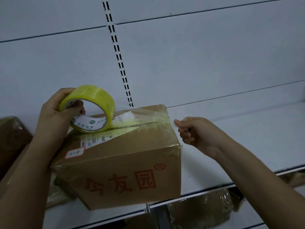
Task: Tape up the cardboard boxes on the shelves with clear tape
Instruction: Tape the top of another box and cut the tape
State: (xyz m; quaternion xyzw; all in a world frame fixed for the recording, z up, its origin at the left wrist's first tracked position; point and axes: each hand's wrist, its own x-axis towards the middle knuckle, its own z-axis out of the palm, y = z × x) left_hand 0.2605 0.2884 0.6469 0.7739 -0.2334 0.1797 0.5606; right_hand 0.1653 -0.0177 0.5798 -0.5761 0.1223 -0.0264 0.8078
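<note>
A brown cardboard box (128, 176) with red printed characters sits on the white shelf (231, 138), its top seam covered by clear yellowish tape and white labels. My left hand (54, 116) grips a roll of clear yellowish tape (90, 108), fingers through its core, and holds it on edge on the left part of the box top. My right hand (194, 133) hovers just past the box's top right edge with thumb and forefinger pinched together; whether it holds the tape's free end is too faint to tell.
Another taped brown box (13, 139) stands at the far left of the same shelf. More wrapped boxes (201, 210) lie on the shelf below. A slotted upright (120, 63) runs up the white back panel. To the right of the box, the shelf surface is bare.
</note>
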